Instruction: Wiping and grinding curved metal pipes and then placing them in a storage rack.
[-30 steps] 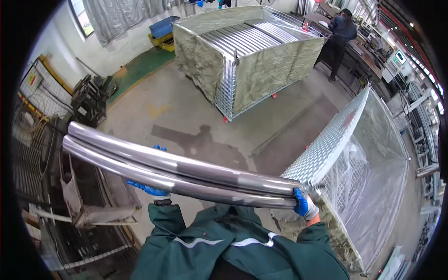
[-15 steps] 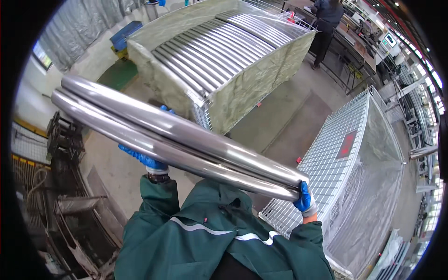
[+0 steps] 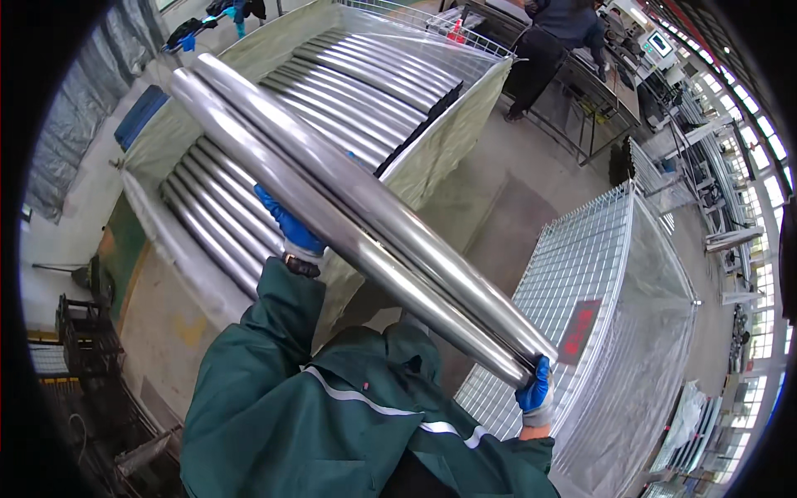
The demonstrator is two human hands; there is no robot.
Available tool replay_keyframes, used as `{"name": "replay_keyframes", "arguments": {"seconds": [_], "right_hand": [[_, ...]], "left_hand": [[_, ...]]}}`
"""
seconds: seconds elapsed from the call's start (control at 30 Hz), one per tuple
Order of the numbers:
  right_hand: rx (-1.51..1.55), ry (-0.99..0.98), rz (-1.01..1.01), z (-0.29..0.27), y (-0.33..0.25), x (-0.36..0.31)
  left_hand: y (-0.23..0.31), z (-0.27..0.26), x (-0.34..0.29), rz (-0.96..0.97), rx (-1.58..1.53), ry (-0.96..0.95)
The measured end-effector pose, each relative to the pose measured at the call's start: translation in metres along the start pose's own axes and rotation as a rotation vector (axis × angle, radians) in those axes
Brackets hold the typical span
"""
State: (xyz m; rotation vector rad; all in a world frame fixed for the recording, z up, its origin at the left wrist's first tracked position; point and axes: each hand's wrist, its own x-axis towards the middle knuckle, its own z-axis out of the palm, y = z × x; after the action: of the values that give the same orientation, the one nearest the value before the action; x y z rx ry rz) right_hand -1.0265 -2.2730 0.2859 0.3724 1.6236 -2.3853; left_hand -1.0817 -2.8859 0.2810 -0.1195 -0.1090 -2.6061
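Observation:
Two long shiny metal tubes (image 3: 357, 228) lie side by side across my hands, slanting from the far left down to the near right. My left hand (image 3: 290, 226), in a blue-coated glove, supports them from below and the near side, its fingers partly hidden under the metal. At the near right end, my right hand (image 3: 535, 386), gloved the same way, wraps round the tube ends. Beyond them a lined wire crate (image 3: 452, 137) holds many similar metal tubes (image 3: 220, 195) in rows. The far ends of the held tubes hang over this crate.
A second wire mesh crate (image 3: 577, 257) with clear plastic lining and a red sign (image 3: 579, 332) stands at the right. Another person (image 3: 552, 46) in dark clothes is at a workbench (image 3: 598, 91) at the back. Dark metal racks (image 3: 87, 332) stand at the left.
The two tubes have swung, their far ends rising and moving right, over the crate. My left hand has moved up and forward with them. The crate now appears nearer.

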Motion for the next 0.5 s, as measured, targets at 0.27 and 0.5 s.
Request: {"name": "replay_keyframes", "arguments": {"seconds": [0.27,0.5], "right_hand": [[-0.375,0.089,-0.071,0.127,-0.117,0.211],[-0.47,0.056,-0.058,0.217,-0.181,0.382]], "left_hand": [[-0.137,-0.023,0.232,-0.076,0.216,0.372],[-0.201,-0.047,0.386,-0.022,0.295,0.766]]}}
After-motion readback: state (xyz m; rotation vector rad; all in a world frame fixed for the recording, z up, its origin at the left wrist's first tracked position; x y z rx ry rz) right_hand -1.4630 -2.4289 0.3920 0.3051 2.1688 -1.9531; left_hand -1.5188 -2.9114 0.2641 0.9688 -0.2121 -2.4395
